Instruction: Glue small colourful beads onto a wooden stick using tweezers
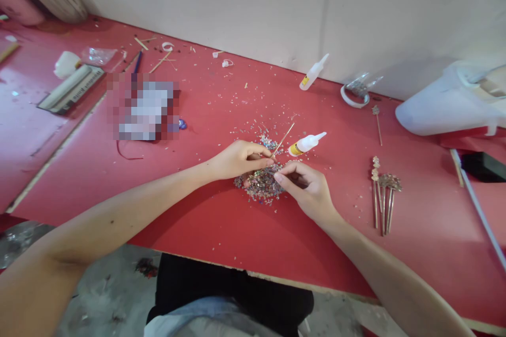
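Note:
My left hand pinches a thin gold-coloured stick, which slants up and away to the right. Under the fingers of both hands lies a heap of small glittering chips, grey, pink and bluish. My right hand is closed in a pinch at the heap's right side, close to the left fingertips. Whatever is between its thumb and forefinger is too small to make out. Just beyond the right hand, a white glue bottle with a yellow label lies tilted, its nozzle pointing right.
Several gold sticks with beaded heads lie to the right, with a single stick beyond. A second glue bottle, a tape roll and a white bucket are along the wall. A knife box lies left.

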Tool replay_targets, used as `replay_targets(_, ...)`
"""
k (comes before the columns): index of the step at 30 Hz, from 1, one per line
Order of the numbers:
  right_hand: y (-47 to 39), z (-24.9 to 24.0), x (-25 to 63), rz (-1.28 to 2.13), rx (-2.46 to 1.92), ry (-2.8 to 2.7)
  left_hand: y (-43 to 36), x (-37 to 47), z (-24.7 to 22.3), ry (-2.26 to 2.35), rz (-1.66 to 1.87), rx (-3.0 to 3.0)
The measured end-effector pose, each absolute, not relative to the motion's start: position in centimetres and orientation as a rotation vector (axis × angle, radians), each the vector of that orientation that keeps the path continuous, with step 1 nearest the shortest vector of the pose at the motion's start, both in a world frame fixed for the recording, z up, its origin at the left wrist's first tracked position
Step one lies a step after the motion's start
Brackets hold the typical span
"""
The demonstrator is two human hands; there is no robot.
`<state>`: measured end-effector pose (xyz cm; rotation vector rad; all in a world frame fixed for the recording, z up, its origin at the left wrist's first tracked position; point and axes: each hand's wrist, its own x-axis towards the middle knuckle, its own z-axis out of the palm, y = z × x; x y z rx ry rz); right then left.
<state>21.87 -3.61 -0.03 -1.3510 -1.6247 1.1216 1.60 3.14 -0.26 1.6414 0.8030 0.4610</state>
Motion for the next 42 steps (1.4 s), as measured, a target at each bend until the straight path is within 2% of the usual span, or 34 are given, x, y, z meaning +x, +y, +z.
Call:
replay_targets(10, -3.81, -0.32, 21.83, 1.095, -1.353, -1.609, 3.0, 1.64, 0.13, 0.776, 0.462, 1.52)
replay_targets(24, -4.04, -0.87, 22.31, 0.789, -1.227, -1.714, 3.12, 1.6, 0.43, 0.758, 0.413, 1.348)
replay_targets(42, -3.95, -0.97, 21.89, 0.725, -1.113, -1.848, 3.12, 1.67, 0.64, 0.757, 0.407, 1.386)
